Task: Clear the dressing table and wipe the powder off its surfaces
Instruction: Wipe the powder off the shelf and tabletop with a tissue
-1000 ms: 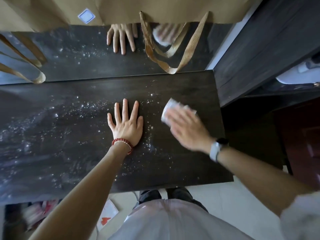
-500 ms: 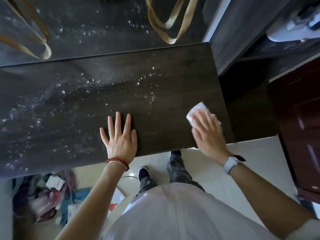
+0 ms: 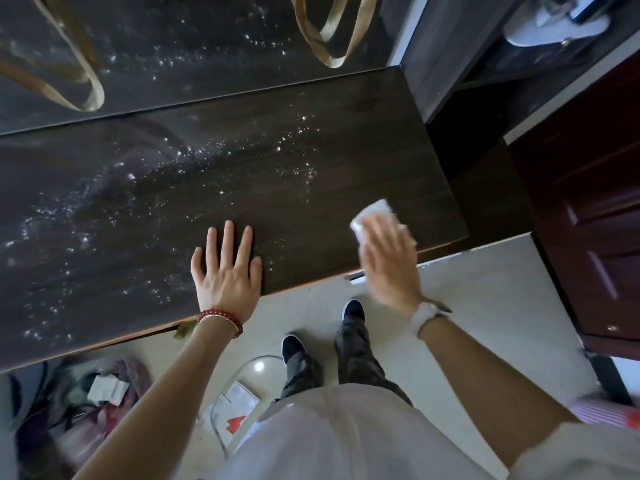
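Both hands have drawn back toward the near edge of the table (image 3: pixel 346 161) since the earlier frames, and the right hand (image 3: pixel 389 261) with its white cloth (image 3: pixel 372 211) has swept from mid-surface to the near right corner. Nearest the viewer, on the floor below the table edge, lie a heap of bags and papers (image 3: pixel 86 403) at left and a clear plastic item over a red-and-white card (image 3: pixel 239 407), which suggests the clearing step is done; no object stands on the tabletop. At the near edge, the left hand (image 3: pixel 227 271) rests flat on the wood with fingers straight and slightly spread, bracing and holding nothing. The right hand presses the cloth down under straight fingers (image 3: pixel 377 244) held close together; motion blur hides whether the thumb curls round it. The cloth lies beneath and just beyond the fingertips, its far corner showing past them, touching the table close to the right end. The strip of wood around it and along the near right edge looks dark and clean. Farther in, white powder (image 3: pixel 194 168) is scattered in a broad band from the centre out to the left end, well apart from the cloth, so most of the wiping remains. Farthest, the mirror (image 3: pixel 190 46) behind the table reflects these specks; whether powder clings to the glass itself cannot be told.
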### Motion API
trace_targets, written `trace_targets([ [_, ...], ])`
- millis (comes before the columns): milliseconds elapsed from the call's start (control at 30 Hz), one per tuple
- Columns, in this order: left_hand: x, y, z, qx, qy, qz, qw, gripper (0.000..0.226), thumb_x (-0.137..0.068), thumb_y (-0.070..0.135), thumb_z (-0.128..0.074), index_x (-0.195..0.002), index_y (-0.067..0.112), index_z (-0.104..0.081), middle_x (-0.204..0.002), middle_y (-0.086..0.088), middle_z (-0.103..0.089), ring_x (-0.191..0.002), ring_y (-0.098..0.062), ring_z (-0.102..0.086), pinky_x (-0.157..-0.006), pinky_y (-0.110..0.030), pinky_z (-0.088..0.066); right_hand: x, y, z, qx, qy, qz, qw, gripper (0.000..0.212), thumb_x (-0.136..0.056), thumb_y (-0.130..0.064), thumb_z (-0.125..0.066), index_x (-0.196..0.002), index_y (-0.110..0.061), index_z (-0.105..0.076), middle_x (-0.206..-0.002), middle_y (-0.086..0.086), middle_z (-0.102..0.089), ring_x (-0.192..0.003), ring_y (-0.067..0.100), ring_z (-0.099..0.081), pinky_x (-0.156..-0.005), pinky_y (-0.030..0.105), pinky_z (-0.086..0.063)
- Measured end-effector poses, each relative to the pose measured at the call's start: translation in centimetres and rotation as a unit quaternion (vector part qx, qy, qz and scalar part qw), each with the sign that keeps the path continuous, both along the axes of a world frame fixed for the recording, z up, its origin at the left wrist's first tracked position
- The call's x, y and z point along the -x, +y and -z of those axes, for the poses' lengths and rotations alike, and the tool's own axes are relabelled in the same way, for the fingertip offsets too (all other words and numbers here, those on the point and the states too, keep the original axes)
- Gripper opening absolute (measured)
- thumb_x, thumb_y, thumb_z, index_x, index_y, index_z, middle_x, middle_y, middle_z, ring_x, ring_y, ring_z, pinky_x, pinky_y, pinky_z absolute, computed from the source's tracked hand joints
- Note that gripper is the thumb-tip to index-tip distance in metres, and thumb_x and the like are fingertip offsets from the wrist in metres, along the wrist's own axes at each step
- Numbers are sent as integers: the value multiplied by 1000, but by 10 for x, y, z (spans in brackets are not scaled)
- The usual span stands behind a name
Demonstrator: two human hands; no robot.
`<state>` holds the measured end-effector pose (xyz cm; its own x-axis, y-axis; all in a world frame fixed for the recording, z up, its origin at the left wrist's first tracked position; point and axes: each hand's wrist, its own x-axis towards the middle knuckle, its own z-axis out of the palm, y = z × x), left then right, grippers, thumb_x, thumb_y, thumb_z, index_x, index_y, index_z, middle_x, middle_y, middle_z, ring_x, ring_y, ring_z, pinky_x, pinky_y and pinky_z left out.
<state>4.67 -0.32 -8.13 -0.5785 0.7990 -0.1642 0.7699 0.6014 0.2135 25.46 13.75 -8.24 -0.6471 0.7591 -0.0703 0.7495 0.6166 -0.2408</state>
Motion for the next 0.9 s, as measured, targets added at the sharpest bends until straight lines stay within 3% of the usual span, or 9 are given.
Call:
trace_targets([
  [100,-3,0,0,0,10,-5,1000,53,-91,39,-22,-141,24,-26,-153,-7,-22,-141,-29,-12,-112,-50,-9,-15,36,-2,41,-19,237,970,49,-98,-28,-21,-145,-17,-13,-157,10,-10,-144,28,-1,-118,47,-2],
  [167,-2,-1,0,-5,5,-6,1000,54,-90,40,-22,-141,24,-25,-153,-6,-21,-141,-28,-11,-112,-48,-8,14,31,-4,34,-16,267,963,51,-97,-29,-24,-145,-17,-15,-156,11,-10,-144,29,-1,-117,49,-2],
  [333,13,-3,-9,-109,-80,-46,990,53,-88,31,-25,-139,15,-32,-149,-6,-31,-139,-24,-23,-109,-42,-15,101,-63,-3,34,37,-74,996,52,-93,-34,-22,-142,-19,-28,-154,7,-23,-144,29,-10,-116,46,1],
  [433,29,-19,-11,-123,-24,-61,990,49,-89,27,-29,-136,13,-37,-146,-11,-35,-137,-28,-26,-109,-48,-15,96,-67,-1,78,31,-175,981,49,-95,-34,-17,-144,-26,-21,-156,-1,-17,-145,19,-4,-116,37,8],
  [500,36,-29,-7,-76,9,-72,995,51,-90,32,-27,-138,16,-34,-149,-11,-30,-140,-31,-17,-111,-52,-6,75,-36,-6,37,59,-132,989,42,-95,-24,-27,-135,-25,-39,-148,5,-35,-140,24,-24,-114,41,-13],
  [567,36,-36,-1,-28,13,-78,997,54,-90,39,-24,-140,20,-28,-152,-10,-24,-141,-31,-11,-112,-55,-4,49,1,-12,-35,120,-11,992,29,-90,-10,-38,-114,-15,-53,-126,14,-53,-118,29,-43,-96,46,-36],
  [733,36,-37,2,-10,26,-82,996,56,-88,43,-20,-140,23,-28,-151,-8,-25,-140,-30,-14,-111,-55,-7,71,13,-16,21,96,232,968,40,-79,2,-42,-116,-12,-47,-134,16,-42,-129,37,-34,-106,49,-26],
  [833,38,-38,4,-10,27,-83,996,56,-88,43,-19,-140,24,-29,-151,-7,-27,-140,-30,-16,-111,-54,-8,120,-52,-9,26,80,28,996,56,-79,-4,-42,-132,-20,-36,-144,13,-35,-133,37,-30,-110,47,-24],
  [900,39,-40,5,-10,22,-78,997,56,-88,43,-18,-140,25,-29,-151,-7,-27,-140,-29,-16,-111,-53,-9,131,-95,-3,78,73,-133,985,60,-86,-6,-39,-143,-18,-23,-154,8,-23,-144,28,-11,-118,43,-7],
])
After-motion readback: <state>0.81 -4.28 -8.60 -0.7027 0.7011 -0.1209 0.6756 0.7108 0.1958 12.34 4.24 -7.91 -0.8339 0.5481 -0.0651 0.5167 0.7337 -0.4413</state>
